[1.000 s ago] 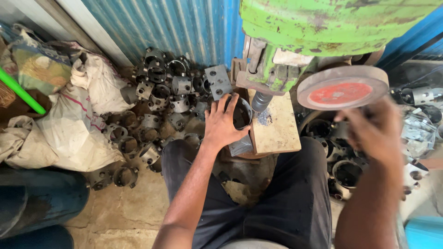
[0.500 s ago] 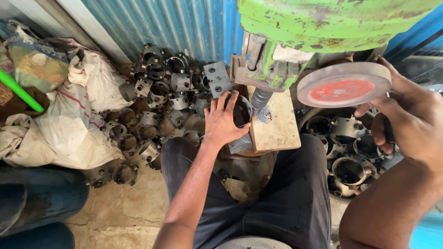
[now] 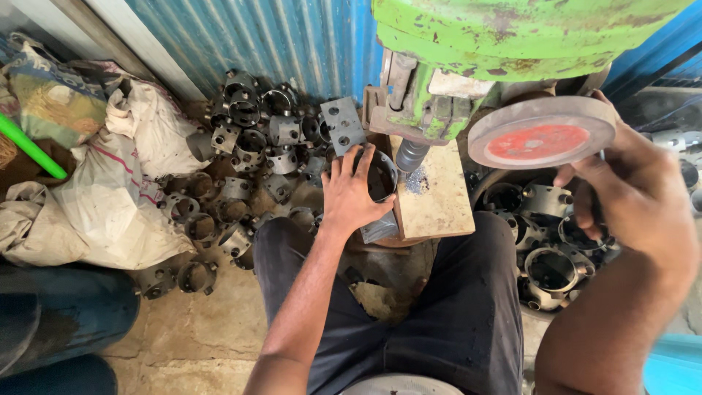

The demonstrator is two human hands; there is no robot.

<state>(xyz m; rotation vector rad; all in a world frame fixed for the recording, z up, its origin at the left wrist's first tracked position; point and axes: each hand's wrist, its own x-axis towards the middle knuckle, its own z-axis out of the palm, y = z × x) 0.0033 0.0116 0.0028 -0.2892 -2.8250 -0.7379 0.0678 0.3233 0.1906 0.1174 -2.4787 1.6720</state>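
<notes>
My left hand (image 3: 349, 192) presses a dark round metal ring part (image 3: 382, 179) against the wooden block (image 3: 439, 197), right beside the drill spindle (image 3: 409, 153) of a green machine (image 3: 512, 36). Its fingers wrap the ring's left side. My right hand (image 3: 643, 197), a little blurred, grips the right edge of a round wheel with a red face (image 3: 541, 132) on the machine's side, thumb over the top. My dark-trousered legs sit on either side of the block.
A heap of similar metal ring parts (image 3: 248, 139) lies left of the block, more (image 3: 548, 267) to the right. White sacks (image 3: 110, 205) and a green rod (image 3: 29, 146) are at far left. Blue corrugated sheet (image 3: 256, 36) stands behind. Another person's blue-clad leg (image 3: 58, 322) is at lower left.
My right hand has risen from below the wheel to its right edge and closed on it. My left hand has stayed on the ring part.
</notes>
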